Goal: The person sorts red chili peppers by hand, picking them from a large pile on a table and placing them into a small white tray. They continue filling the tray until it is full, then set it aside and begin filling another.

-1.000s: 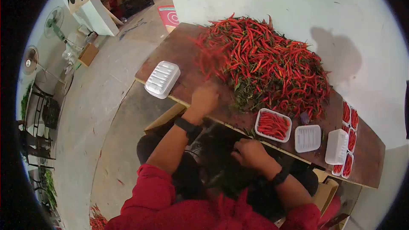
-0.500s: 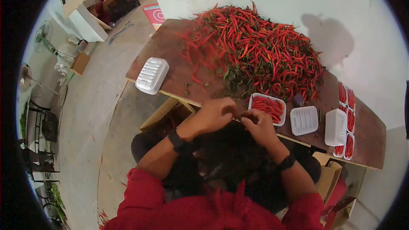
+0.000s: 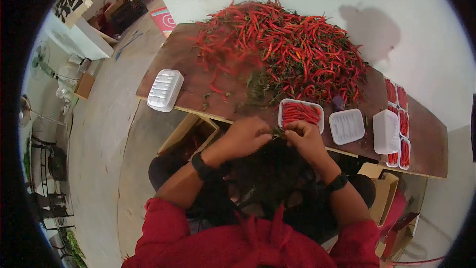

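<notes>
My left hand (image 3: pixel 246 137) is closed in front of the table edge, slightly blurred, with a bit of dark green at its fingertips. Facing it, my right hand (image 3: pixel 306 140) pinches thumb and fingers together at the near edge of a white tray (image 3: pixel 321 125). What either pinch holds is too small to make out. Red chili peppers (image 3: pixel 300 113) lie side by side in that tray. Beyond, a big heap of red chilies with green stems (image 3: pixel 302 44) covers the back of the table. Beside the filled tray sits a bare white tray (image 3: pixel 347 127).
A stack of white trays (image 3: pixel 386 131) stands at the right, by several chili-filled trays (image 3: pixel 404 124). More stacked trays (image 3: pixel 165 90) sit at the table's left edge (image 3: pixel 144 89). Open cardboard boxes (image 3: pixel 184 136) are below the table. A purple object (image 3: pixel 338 102) lies by the heap.
The camera view has shifted, so the table and trays appear farther left. My right hand's fingers have come to the filled tray's near edge; my left hand remains close by.
</notes>
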### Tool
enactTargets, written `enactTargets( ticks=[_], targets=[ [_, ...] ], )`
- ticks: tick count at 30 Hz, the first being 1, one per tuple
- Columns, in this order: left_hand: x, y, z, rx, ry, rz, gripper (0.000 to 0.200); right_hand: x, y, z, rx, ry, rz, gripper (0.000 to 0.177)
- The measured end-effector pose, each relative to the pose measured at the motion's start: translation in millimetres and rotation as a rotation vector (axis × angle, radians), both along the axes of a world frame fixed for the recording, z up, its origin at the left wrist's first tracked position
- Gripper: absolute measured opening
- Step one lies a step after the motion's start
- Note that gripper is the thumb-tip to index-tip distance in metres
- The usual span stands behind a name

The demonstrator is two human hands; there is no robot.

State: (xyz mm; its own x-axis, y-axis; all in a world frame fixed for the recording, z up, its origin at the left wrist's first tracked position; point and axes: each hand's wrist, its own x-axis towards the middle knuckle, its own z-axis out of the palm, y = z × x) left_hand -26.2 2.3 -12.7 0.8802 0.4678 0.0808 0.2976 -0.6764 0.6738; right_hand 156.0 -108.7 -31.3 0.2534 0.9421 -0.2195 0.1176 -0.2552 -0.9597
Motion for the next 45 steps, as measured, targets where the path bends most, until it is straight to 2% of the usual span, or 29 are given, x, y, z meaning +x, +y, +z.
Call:
enactTargets(
  ticks=[1,3,4,10,13,15,16,17,18,20,22,23,25,26,28,31,38,43,45],
  targets=[
    [4,-5,2,-0.081,-0.07,0.021,0.023,1,-2,-6,-0.001,0.002,-0.008,0.017],
    [10,-12,-1,-0.163,-0.061,0.033,0.023,2,-4,-19,0.119,-0.188,0.025,0.018],
    [12,-15,-2,-0.241,-0.053,0.052,0.024,2,-7,-19,0.119,-0.188,0.02,0.018],
    [25,-25,-3,-0.333,-0.003,0.104,0.021,-2,-19,-9,0.176,-0.162,-0.095,0.02],
    [29,-28,-1,-0.339,-0.039,0.09,0.02,2,-24,-3,0.214,-0.189,-0.043,0.018],
    [31,-31,4,-0.314,-0.059,0.076,0.019,5,-25,-2,0.095,0.061,-0.053,0.018],
    [32,-33,7,-0.29,-0.082,0.067,0.018,8,-26,-2,0.096,0.064,-0.058,0.018],
    [33,-35,8,-0.289,-0.079,0.063,0.018,12,-26,-3,0.063,0.188,-0.043,0.017],
    [33,-37,9,-0.296,-0.136,-0.013,0.017,15,-26,-3,0.03,0.312,-0.028,0.016],
    [35,-40,9,-0.304,-0.188,-0.097,0.017,19,-26,3,-0.019,0.317,-0.061,0.016],
    [37,-40,8,-0.343,-0.073,-0.484,0.014,22,-27,4,-0.07,0.32,-0.09,0.015],
    [38,-40,9,-0.343,-0.072,-0.486,0.014,24,-26,0,-0.05,0.278,-0.079,0.015],
    [37,-43,14,-0.117,-0.028,-0.248,0.018,25,-27,-1,-0.031,0.239,-0.069,0.015],
    [37,-41,15,-0.117,-0.025,-0.251,0.018,25,-29,1,-0.035,0.213,-0.05,0.016],
    [40,-36,18,0.034,-0.106,-0.04,0.021,23,-32,1,-0.039,0.192,-0.04,0.017],
    [42,-31,8,0.091,-0.203,-0.098,0.026,17,-31,-6,-0.04,0.153,-0.016,0.018],
    [46,-32,-1,0.162,-0.15,-0.118,0.022,12,-28,-6,-0.02,0.224,-0.023,0.02],
    [50,-24,-7,0.095,-0.21,-0.015,0.019,19,-24,1,-0.078,0.197,-0.044,0.018],
    [53,-15,-4,0.101,-0.195,0.058,0.018,23,-22,0,-0.028,0.102,-0.086,0.018]
  ],
)
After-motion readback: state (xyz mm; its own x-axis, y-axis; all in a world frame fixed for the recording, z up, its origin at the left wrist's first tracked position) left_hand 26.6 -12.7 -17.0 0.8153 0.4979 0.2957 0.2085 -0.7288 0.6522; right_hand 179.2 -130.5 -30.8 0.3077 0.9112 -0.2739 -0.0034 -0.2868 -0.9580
